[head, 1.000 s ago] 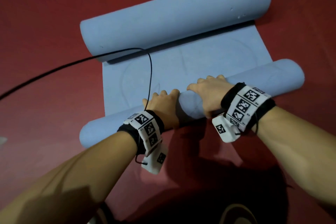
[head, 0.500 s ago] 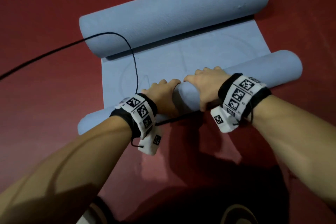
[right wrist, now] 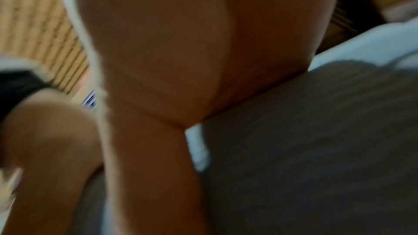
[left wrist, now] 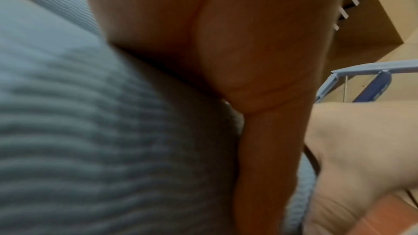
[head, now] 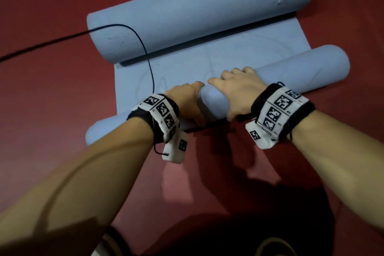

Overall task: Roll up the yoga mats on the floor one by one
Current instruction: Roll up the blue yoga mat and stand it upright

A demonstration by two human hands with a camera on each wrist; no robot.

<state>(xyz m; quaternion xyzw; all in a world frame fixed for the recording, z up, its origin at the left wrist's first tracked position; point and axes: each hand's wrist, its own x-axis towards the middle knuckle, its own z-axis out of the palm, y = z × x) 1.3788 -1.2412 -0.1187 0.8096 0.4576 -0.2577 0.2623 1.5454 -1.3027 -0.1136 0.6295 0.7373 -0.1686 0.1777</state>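
Observation:
A light blue yoga mat lies on the red floor, rolled from both ends. Its thick far roll (head: 207, 12) runs across the top of the head view. A short flat strip (head: 218, 56) separates it from the thinner near roll (head: 301, 68). My left hand (head: 185, 102) and right hand (head: 234, 91) sit side by side on the near roll's middle, fingers curled over its top, thumbs on the near side. In the left wrist view the palm (left wrist: 248, 60) presses the ribbed roll (left wrist: 90, 131). The right wrist view shows that palm (right wrist: 169, 60) against the shaded roll (right wrist: 316, 149).
A black cable (head: 145, 48) runs in from the left over the floor, loops across the far roll and the flat strip, and drops to my left wrist. Red floor (head: 52, 110) surrounds the mat. A blue frame (left wrist: 373, 81) and wooden shelving show behind, in the left wrist view.
Both hands have pushed the near roll forward, so it lies closer to the far roll and the flat strip is shorter. The cable loop has shifted left.

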